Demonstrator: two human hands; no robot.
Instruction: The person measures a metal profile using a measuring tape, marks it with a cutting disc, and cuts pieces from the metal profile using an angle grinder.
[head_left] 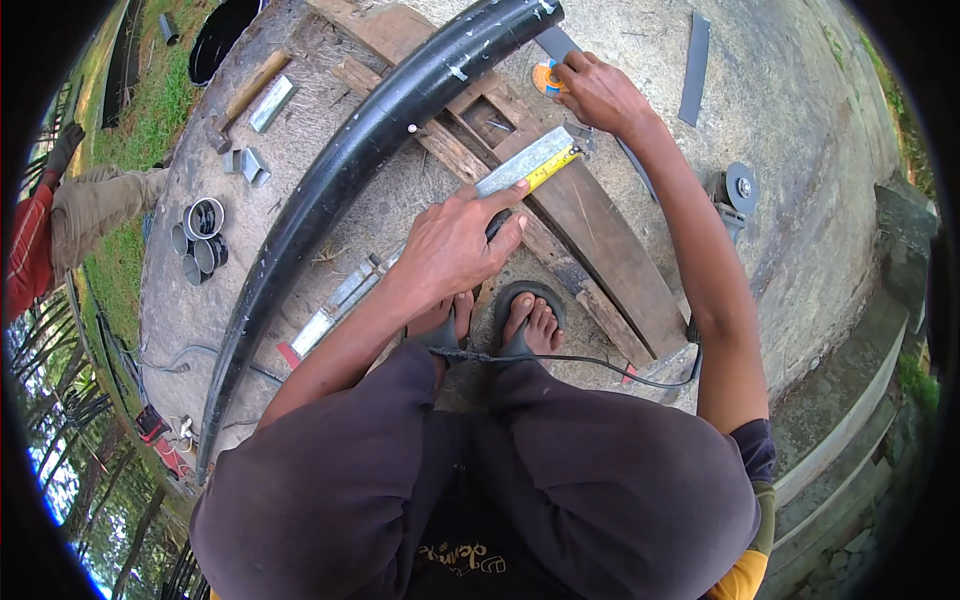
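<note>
My left hand (450, 245) is closed around a dark tape measure (500, 226), its thumb and forefinger at the extended yellow blade (550, 170), which lies along a galvanized metal bar (522, 157). My right hand (605, 100) has curled fingers at an orange-labelled disc (547, 78) and a grey flat strip (556, 42) beyond the bar; I cannot make out which it grips. Both objects are partly hidden by the fingers. A long curved black pipe (370, 140) lies left of my hands, across wooden planks (590, 230).
An angle grinder (732, 200) and another grey strip (694, 70) lie right. A hammer (250, 95), metal offcuts (270, 105) and several pipe rings (200, 245) lie left. Another person (70, 230) is at the left edge. A cable (650, 382) crosses near my feet; concrete steps (840, 420) drop away right.
</note>
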